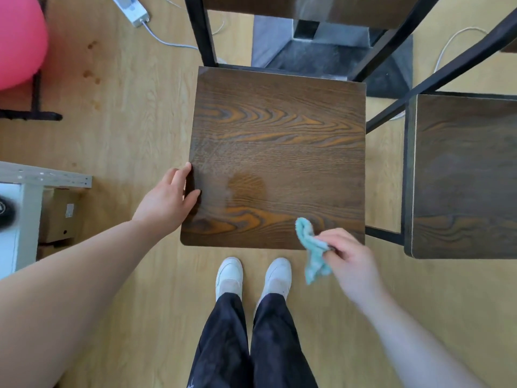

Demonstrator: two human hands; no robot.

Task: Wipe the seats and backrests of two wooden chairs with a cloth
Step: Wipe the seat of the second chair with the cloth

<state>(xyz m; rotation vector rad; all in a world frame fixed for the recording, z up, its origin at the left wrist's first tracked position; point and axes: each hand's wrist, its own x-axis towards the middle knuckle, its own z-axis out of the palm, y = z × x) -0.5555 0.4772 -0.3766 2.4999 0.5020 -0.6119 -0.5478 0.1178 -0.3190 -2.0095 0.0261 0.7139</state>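
Clasping the chair seat (279, 152) edge is the left hand (167, 200), while the right hand (349, 261) pinches a teal cloth (313, 247).

Shows dark brown on the centre chair seat (279, 152), streaked with orange flame-shaped grain and one warmer orange-brown patch toward the front left. Repeats that dark brown, with fainter grain, on the right chair seat (464, 177). Pairs both with a black chair frame (200, 32). Sets a turquoise cloth (313, 247) against a pale honey wood-grain floor (126, 107). Adds white shoes (229, 275), black trousers (223, 345), a pink ball (19, 40), a white power strip (130, 9), a tan cardboard box (58, 217).
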